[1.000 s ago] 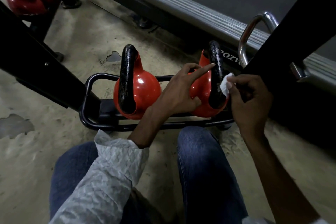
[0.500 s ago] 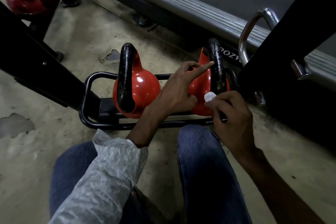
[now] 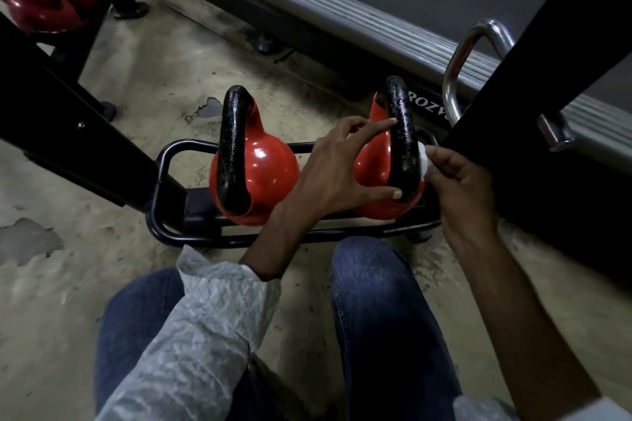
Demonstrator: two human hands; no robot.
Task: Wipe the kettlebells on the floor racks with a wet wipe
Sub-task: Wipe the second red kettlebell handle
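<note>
While the two red kettlebells stand side by side in the black floor rack [image 3: 163, 161] at frame centre, the rack's long axis runs from 9 to 3 o'clock. The black handle [image 3: 403, 113] of the right kettlebell [image 3: 374, 164] arches up toward the camera, its long axis lying from 12 to 6 o'clock. The left kettlebell [image 3: 270, 171] is set the same way.

The left hand [image 3: 337, 171] rests on the right kettlebell from its 9 o'clock side. Its fingers are spread apart and nearly straight: the index fingertip touches the handle and the thumb tip reaches the handle's 6 o'clock end.

The right hand [image 3: 458, 181] pinches the white wet wipe [image 3: 423, 161] between curled fingers and thumb. The wipe is pressed against the 3 o'clock flank of the handle, about midway along its length.

Half a second earlier the wipe sat lower, at the 6 o'clock end of the handle. It has since moved up and round to the 3 o'clock flank. The index finger keeps its contact point, while the thumb has stretched farther toward 6 o'clock.

A treadmill deck [image 3: 342, 7] lies at 12 o'clock beyond the rack.
</note>
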